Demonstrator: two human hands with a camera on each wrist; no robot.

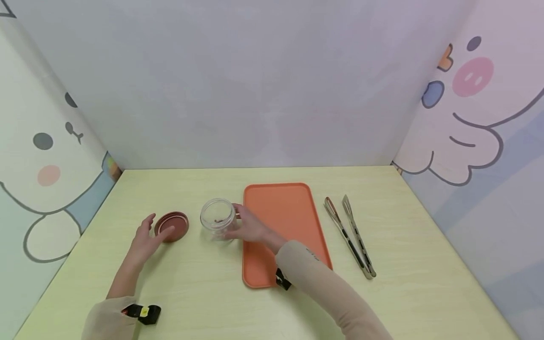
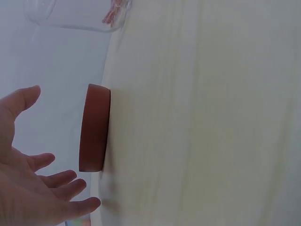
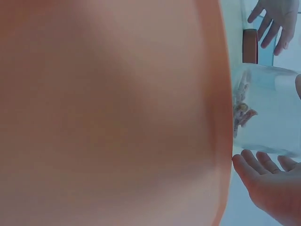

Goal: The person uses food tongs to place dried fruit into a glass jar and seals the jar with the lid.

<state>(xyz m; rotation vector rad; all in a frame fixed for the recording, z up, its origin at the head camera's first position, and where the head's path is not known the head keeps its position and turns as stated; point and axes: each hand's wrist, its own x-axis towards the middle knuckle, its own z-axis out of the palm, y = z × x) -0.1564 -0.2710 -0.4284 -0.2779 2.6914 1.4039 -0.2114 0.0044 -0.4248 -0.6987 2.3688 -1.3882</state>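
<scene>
A clear jar point(image 1: 218, 226) without a lid stands left of the orange tray, with small dried reddish-brown pieces point(image 3: 243, 114) at its bottom. Beside its right side is my right hand point(image 1: 250, 227), thumb and fingers spread along the glass, fingertips right at the jar wall in the right wrist view. Farther left, a reddish-brown round lid point(image 1: 173, 228) lies on the table. My left hand point(image 1: 144, 241) hovers around that lid with its fingers apart; in the left wrist view the hand point(image 2: 35, 188) shows a gap to the lid's edge.
The orange tray point(image 1: 278, 208) lies flat right of the jar, under my right forearm. To its right rest metal tongs point(image 1: 350, 238), spread in a narrow V. A plain wall panel point(image 1: 263, 85) rises behind the table's back edge, and cartoon-printed panels flank both sides.
</scene>
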